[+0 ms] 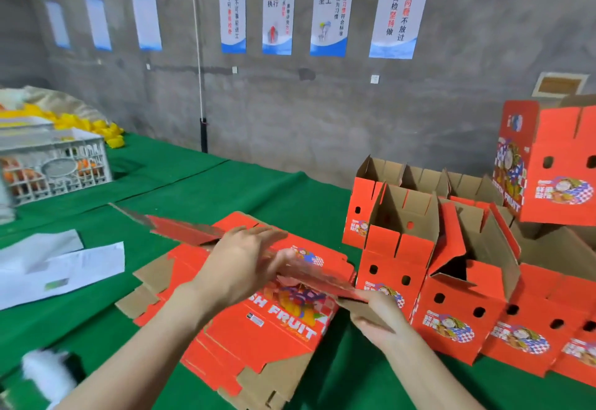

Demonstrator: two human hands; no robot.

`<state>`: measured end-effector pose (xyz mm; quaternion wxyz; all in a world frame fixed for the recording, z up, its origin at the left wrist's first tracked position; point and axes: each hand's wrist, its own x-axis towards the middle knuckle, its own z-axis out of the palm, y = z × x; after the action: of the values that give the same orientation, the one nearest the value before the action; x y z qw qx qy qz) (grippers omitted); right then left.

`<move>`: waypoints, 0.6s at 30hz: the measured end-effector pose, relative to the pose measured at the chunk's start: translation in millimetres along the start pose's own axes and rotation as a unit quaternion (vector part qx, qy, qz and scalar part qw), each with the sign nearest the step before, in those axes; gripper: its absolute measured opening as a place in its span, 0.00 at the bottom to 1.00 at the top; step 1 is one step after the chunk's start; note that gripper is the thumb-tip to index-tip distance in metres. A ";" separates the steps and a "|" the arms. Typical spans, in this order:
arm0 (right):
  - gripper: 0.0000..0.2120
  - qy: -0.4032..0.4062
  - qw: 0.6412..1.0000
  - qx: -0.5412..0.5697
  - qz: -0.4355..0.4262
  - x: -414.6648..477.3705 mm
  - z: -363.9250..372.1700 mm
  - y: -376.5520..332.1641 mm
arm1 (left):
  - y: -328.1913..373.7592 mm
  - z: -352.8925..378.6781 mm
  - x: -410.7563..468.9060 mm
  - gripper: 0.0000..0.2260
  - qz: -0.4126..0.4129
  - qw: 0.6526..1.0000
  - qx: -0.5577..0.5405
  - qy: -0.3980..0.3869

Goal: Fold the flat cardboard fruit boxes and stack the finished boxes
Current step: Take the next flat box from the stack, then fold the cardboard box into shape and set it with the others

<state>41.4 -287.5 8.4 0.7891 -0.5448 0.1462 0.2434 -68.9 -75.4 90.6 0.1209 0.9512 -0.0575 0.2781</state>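
A pile of flat red cardboard fruit boxes (pixel 258 338) lies on the green table (pixel 200 190) in front of me. The top flat box (pixel 193 232) is lifted off the pile, seen edge-on and blurred. My left hand (pixel 245 264) lies against its upper side with the fingers stretched out. My right hand (pixel 374 316) holds its near right edge from below, the brown inside of the cardboard over my fingers. Several folded red boxes (pixel 451 287) with open tops stand packed together at the right. One more folded box (pixel 548 164) sits on top of them at the far right.
A grey plastic crate (pixel 54 167) with orange fruit stands at the far left, yellow packing material (pixel 80 122) behind it. White paper sheets (pixel 61 267) lie on the table's left. Something white and fluffy (pixel 48 374) shows at the bottom left. A grey wall with posters (pixel 329 9) runs behind.
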 end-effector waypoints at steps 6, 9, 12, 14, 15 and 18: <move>0.11 -0.083 0.974 0.210 0.034 -39.9 -21.5 -53.0 | 37.4 -54.4 41.2 0.44 0.136 0.986 0.093 -0.002; 0.09 -0.083 0.970 0.229 0.015 -67.3 -45.8 -73.4 | 60.4 -70.5 67.6 0.41 0.175 0.972 0.146 0.051; 0.09 -0.066 0.971 0.228 -0.008 -91.3 -74.6 -88.1 | 95.5 -72.7 88.8 0.19 0.260 0.946 0.176 0.084; 0.14 -0.041 0.974 0.222 -0.020 -105.8 -95.1 -94.7 | 118.0 -67.8 98.3 0.16 0.298 0.933 0.180 0.095; 0.17 -0.025 0.975 0.220 -0.029 -112.6 -105.0 -96.4 | 127.5 -63.9 102.8 0.17 0.294 0.934 0.183 0.091; 0.18 0.008 0.978 0.189 -0.089 -132.7 -129.0 -95.4 | 149.5 -46.9 117.9 0.20 0.244 0.954 0.128 0.121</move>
<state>-13.6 -464.9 102.5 0.8952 -0.3984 0.1466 0.1356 -20.5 -212.3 222.5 -0.0672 0.8748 -0.2366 0.4174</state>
